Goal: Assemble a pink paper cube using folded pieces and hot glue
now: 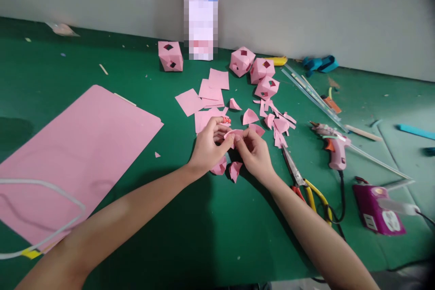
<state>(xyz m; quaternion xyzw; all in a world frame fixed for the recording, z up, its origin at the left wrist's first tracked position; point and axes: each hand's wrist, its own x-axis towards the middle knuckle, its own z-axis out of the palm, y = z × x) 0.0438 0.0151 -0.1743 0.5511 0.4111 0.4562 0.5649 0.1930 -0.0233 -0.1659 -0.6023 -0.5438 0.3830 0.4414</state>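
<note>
Both hands pinch one small folded pink paper piece above the middle of the green table. My left hand grips its left side between thumb and fingers; something red and white is wrapped on one fingertip. My right hand holds the right side with thumb and forefinger. Just below the hands lie curved pink paper pieces. Beyond them are more folded pieces and several flat pink paper squares. Part of the held piece is hidden by the fingers.
Pink paper polyhedra with cut-out holes stand near the wall, one box-like further left. A large pink sheet covers the left. Paper strips, scissors, a glue gun and a purple box lie on the right.
</note>
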